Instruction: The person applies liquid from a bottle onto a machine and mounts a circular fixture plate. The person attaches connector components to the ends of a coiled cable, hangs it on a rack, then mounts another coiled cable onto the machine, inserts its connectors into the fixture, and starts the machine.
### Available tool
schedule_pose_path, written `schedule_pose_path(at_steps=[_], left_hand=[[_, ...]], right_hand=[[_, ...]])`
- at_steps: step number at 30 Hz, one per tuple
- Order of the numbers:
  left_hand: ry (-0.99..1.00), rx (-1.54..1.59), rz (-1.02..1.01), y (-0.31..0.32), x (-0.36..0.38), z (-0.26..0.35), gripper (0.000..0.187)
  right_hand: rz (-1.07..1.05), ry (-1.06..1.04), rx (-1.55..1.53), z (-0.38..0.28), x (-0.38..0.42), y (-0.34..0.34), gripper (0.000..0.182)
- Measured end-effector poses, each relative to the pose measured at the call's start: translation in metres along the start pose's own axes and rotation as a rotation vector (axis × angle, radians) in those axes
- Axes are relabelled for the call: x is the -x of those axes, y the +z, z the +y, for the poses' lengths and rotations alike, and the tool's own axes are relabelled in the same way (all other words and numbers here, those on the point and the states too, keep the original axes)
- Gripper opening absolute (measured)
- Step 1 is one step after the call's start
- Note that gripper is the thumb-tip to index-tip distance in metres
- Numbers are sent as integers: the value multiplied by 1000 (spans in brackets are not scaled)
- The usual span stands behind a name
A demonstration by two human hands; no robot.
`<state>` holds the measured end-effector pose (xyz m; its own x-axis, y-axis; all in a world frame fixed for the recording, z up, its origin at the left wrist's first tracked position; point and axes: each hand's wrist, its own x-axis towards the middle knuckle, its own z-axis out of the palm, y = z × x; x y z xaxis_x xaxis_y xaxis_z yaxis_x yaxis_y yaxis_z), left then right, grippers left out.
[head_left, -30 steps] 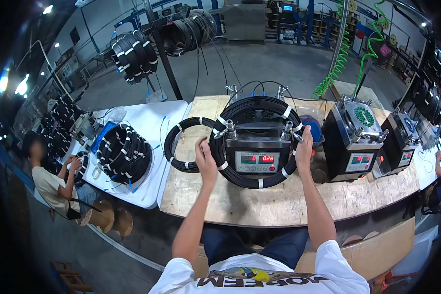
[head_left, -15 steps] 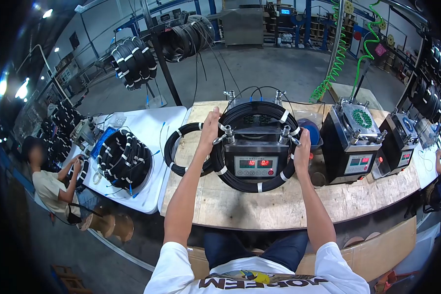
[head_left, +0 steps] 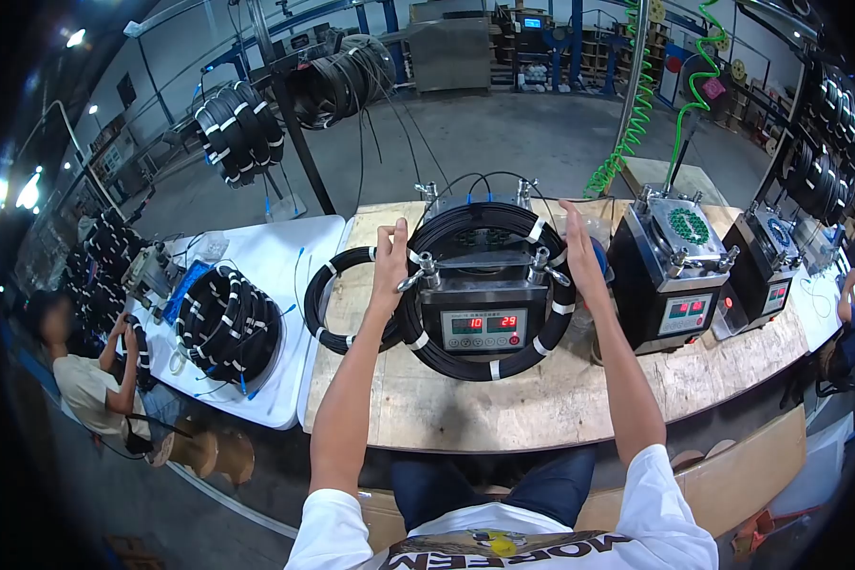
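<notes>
A coil of black cable (head_left: 495, 370) with white ties encircles the front of a polishing machine (head_left: 454, 306) with a red digital display, passing below its panel and up behind its clamps. At the coil's left side is my left hand (head_left: 389, 266), fingers pointing up and apart from a full grip. My right hand (head_left: 582, 252) stands by the coil's right side, fingers stretched out and the palm turned toward it. Whether either palm touches the cable is hard to tell. A second black coil (head_left: 321, 285) lies left of the machine, partly behind my left forearm.
Two similar machines (head_left: 686, 306) (head_left: 775, 294) stand to the right on the wooden bench (head_left: 503, 418). Left is a white table (head_left: 285, 380) with a pile of cable coils (head_left: 226, 323). A person (head_left: 95, 380) works at the far left; another person's arm (head_left: 846, 294) shows at right.
Both hands have loosened from the coil, and the right hand's fingers have straightened upward. The coil sits slightly lower around the machine. The right-hand display number has changed. The view has shifted a little.
</notes>
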<state>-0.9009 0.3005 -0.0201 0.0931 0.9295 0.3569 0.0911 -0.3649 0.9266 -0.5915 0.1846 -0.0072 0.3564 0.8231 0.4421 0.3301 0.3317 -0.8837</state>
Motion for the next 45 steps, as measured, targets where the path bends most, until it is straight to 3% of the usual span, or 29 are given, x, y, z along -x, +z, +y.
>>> schedule_pose_path(at_steps=[4, 12, 17, 18, 20, 24, 30, 36, 43, 45], left_hand=[[59, -37, 24, 1, -5, -7, 54], [87, -47, 2, -2, -4, -2, 51], [98, -82, -163, -3, -16, 12, 52], [127, -77, -170, -2, -20, 13, 52], [44, -80, -275, -2, -18, 41, 59], [114, -287, -338, 10, -23, 59, 59], [48, -183, -314, 10, -32, 40, 44], [74, -10, -265, 13, -36, 26, 43], [55, 22, -267, 13, -37, 20, 37], [51, 1, -268, 12, -35, 23, 42]], right_hand=[[-109, -13, 35, 4, -29, 10, 74], [-33, 62, 19, 13, -29, 22, 79], [-27, 93, 7, 3, -23, 20, 82], [-16, 64, 1, 7, -24, 20, 75], [-21, 72, -6, 7, -23, 21, 77], [-26, 91, 7, 1, -21, 20, 81], [-46, 43, 23, 9, -24, 17, 82], [-56, -16, 24, -5, -20, 14, 62], [-91, -202, 491, -44, -4, 25, 64], [-118, -111, 518, -44, -2, 28, 66]])
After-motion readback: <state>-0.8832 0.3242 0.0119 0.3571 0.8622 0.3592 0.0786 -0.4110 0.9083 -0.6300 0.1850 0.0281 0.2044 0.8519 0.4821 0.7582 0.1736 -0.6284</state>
